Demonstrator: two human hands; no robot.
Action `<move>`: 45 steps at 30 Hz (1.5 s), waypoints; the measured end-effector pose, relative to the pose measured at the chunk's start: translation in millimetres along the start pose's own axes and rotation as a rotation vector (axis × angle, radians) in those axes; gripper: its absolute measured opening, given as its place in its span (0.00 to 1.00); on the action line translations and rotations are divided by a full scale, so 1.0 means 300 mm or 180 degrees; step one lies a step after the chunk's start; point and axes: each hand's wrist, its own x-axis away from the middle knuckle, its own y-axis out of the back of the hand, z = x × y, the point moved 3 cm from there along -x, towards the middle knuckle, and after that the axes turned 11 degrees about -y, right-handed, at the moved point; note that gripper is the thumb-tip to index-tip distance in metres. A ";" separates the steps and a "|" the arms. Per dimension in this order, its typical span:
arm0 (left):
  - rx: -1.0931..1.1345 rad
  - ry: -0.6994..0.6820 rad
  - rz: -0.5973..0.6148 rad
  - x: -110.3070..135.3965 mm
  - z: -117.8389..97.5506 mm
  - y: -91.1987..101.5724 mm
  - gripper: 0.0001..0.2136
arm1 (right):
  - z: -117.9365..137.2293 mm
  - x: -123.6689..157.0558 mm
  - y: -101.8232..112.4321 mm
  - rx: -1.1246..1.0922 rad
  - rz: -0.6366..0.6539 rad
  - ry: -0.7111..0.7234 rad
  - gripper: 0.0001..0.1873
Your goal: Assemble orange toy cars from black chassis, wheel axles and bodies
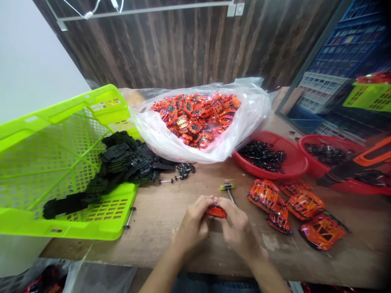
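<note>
Both my hands meet over the wooden table (171,203) near its front edge. My left hand (194,226) and my right hand (238,230) are closed together on a small red toy car shell (215,211), which shows between the fingertips. A thin metal rod sticks out just behind my right hand, beside a small yellow-headed tool (227,186). Several orange car shells (293,209) lie to the right of my right hand.
A lime green crate (61,162) lies tipped at left, spilling black plastic parts (128,160). A clear bag (250,118) of orange-red pieces sits behind. Two red bowls (293,162) (342,142) hold small black parts. Wheel axles (180,173) lie loose. An orange-black power tool (360,165) rests at right.
</note>
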 end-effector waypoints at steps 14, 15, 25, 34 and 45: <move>-0.0158 0.1022 -0.0530 0.076 0.129 0.138 0.10 | -0.026 0.001 -0.029 -0.0845 -0.0499 -0.0952 0.26; -0.0262 0.0930 -0.0509 0.082 0.119 0.155 0.10 | -0.013 0.002 -0.033 -0.0503 -0.0500 -0.0806 0.27; -0.0034 0.0967 -0.0506 0.140 0.082 0.146 0.20 | 0.030 0.004 -0.192 0.0237 0.0131 0.0186 0.17; 0.0054 0.0756 -0.0715 0.135 0.103 0.107 0.16 | -0.010 0.023 -0.210 -0.0756 -0.0244 -0.0276 0.16; -0.0624 -0.0144 0.0024 0.109 0.055 0.061 0.23 | 0.008 0.065 -0.150 -0.0542 -0.0285 -0.0368 0.12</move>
